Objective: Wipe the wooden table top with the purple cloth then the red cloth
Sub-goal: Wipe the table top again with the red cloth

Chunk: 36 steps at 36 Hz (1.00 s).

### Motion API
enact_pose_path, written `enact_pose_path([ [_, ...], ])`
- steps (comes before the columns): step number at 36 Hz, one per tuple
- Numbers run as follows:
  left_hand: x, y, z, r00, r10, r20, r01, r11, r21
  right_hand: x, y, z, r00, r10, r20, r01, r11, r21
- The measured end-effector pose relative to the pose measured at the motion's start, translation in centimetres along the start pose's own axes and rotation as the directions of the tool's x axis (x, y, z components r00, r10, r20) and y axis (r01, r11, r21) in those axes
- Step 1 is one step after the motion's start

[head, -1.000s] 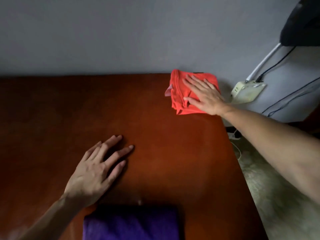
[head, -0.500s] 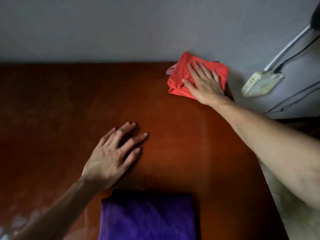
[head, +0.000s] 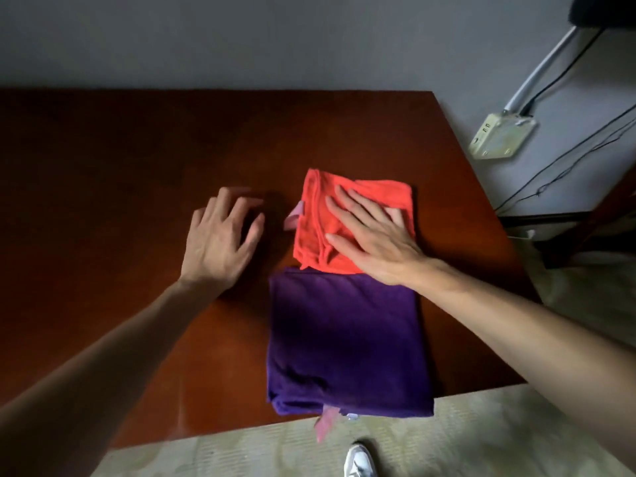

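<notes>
Left hand [head: 220, 235], centre-left of frame: fingers loosely bent, tips resting on the bare wooden table [head: 103, 166], holding nothing. Purple cloth [head: 344, 346], lower centre: folded flat at the near table edge, its far edge touching the red cloth; no hand is on it. Red cloth [head: 316, 218], centre: folded, pressed flat under the right hand [head: 371, 242], whose fingers lie straight and spread. Judgement: the purple stage appears finished, the cloth set aside. The red stage is in hand; how much table remains unwiped cannot be told.
</notes>
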State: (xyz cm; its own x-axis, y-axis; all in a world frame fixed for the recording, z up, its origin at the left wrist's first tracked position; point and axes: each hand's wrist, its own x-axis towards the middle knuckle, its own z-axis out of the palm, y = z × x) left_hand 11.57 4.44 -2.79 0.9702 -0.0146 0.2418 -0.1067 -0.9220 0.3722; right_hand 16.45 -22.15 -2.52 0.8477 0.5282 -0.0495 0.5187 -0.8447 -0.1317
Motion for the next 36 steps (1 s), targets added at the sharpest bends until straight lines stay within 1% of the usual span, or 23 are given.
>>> enact_pose_path([
  [2, -0.9, -1.9, -1.1, 0.998, 0.008, 0.060, -0.010, 0.999, 0.045, 0.1, 0.5, -1.0, 0.999, -0.039, 0.029, 0.039, 0.999, 0.008],
  [4, -1.7, -3.9, -2.0, 0.992, 0.023, 0.120, -0.034, 0.995, 0.090, 0.6, 1.2, -1.5, 0.996, -0.090, 0.029, 0.091, 0.995, -0.036],
  [7, -2.7, -5.9, -2.4, 0.975, 0.035, 0.218, -0.065, 0.989, 0.134, 1.4, 2.3, -0.4, 0.986, -0.164, 0.014, 0.165, 0.983, -0.080],
  [9, -2.8, -6.3, -2.0, 0.970, 0.049, 0.239, -0.085, 0.987, 0.139, 2.3, 3.1, 0.2, 0.977, -0.214, -0.006, 0.213, 0.974, -0.077],
  [12, -2.6, -6.3, -1.8, 0.965, 0.061, 0.256, -0.097, 0.987, 0.130, 4.5, 3.9, -0.5, 0.955, -0.296, 0.027, 0.297, 0.952, -0.071],
  [14, -2.6, -6.3, -1.9, 0.964, 0.049, 0.260, -0.082, 0.989, 0.121, 6.5, 4.6, -1.0, 0.946, -0.322, 0.045, 0.325, 0.944, -0.057],
  [18, -2.4, -6.2, -2.1, 0.955, 0.043, 0.292, -0.078, 0.991, 0.108, 11.2, 6.1, -1.6, 0.943, -0.327, 0.066, 0.330, 0.943, -0.040],
  [24, -2.1, -6.2, -2.4, 0.947, 0.041, 0.317, -0.073, 0.993, 0.089, 19.0, 8.2, -2.7, 0.955, -0.285, 0.084, 0.289, 0.956, -0.048],
  [31, -1.8, -6.3, -2.4, 0.951, 0.052, 0.304, -0.078, 0.994, 0.074, 26.8, 8.9, -3.9, 0.969, -0.236, 0.068, 0.240, 0.969, -0.061],
  [36, -1.8, -6.2, -2.3, 0.959, 0.058, 0.277, -0.070, 0.997, 0.035, 28.9, 8.5, -3.7, 0.990, -0.139, 0.021, 0.140, 0.989, -0.054],
])
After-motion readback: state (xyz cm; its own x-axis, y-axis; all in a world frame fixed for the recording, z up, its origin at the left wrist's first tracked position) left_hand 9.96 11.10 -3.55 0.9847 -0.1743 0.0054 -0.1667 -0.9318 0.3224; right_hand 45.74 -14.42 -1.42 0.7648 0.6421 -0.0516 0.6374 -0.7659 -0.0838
